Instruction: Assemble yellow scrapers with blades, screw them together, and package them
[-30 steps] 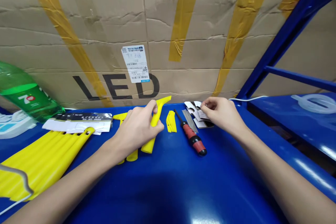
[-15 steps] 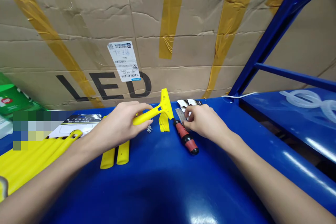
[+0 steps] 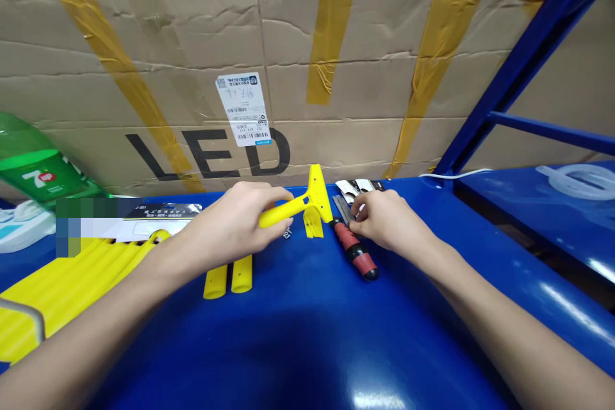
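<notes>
My left hand [image 3: 245,214] is wrapped round the handle of a yellow scraper [image 3: 319,193], its flat wide head pointing right above the blue table. Under that head lies a loose yellow head piece [image 3: 314,225]. Small metal screws [image 3: 287,232] sit beside my left thumb. My right hand [image 3: 391,221] pinches the near end of a flat grey metal blade [image 3: 342,208] on the table; the fingers partly hide it. Between the hands rests a red and black screwdriver [image 3: 355,250], its tip near the scraper head. Two yellow handles [image 3: 242,275] lie below my left wrist.
Several yellow scrapers [image 3: 72,288] in packaging are at the left, near a green bottle [image 3: 41,170]. Black and white packets [image 3: 358,187] lie behind the blade. A large cardboard box [image 3: 278,38] stands at the back, a blue metal frame [image 3: 504,70] at the right.
The whole view has shifted, so everything appears slightly farther right and more of the bottle shows. Both hands keep nearly the same places relative to the scraper and blade.
</notes>
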`<state>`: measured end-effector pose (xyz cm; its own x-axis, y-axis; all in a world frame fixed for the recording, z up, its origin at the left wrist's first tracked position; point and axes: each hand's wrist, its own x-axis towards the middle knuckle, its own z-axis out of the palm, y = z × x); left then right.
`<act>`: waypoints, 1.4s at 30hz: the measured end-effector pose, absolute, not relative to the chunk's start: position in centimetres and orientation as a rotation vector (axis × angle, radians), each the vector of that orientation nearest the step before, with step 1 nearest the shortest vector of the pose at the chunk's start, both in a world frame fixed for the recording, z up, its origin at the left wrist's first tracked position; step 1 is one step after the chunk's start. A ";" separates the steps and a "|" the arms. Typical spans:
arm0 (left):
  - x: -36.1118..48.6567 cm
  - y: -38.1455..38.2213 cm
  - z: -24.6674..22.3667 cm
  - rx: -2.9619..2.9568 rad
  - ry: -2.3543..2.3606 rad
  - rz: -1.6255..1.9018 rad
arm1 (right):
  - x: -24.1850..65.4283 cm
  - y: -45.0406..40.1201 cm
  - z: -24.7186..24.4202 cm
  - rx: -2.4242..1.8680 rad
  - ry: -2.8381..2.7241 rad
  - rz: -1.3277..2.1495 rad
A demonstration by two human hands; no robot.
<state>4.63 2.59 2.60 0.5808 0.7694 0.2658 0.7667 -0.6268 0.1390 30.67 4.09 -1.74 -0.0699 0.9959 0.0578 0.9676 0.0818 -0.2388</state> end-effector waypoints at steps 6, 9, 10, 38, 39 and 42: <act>4.8 2.2 2.9 2.771 1.334 0.484 | 30.8 4.0 -1.5 -1.989 -2.139 0.232; 4.8 2.3 3.0 2.744 1.350 0.474 | 30.9 4.0 -1.5 -2.001 -2.117 0.248; 4.8 2.3 2.9 2.741 1.355 0.475 | 30.9 4.0 -1.5 -2.007 -2.108 0.250; 4.2 2.0 3.9 2.603 1.377 0.109 | 30.5 2.5 0.4 -1.141 -1.494 1.514; 4.1 2.0 4.0 2.608 1.353 0.125 | 30.3 2.5 0.3 -1.144 -1.511 1.515; 3.9 2.1 4.2 2.609 1.296 0.154 | 29.9 2.5 0.0 -1.153 -1.531 1.509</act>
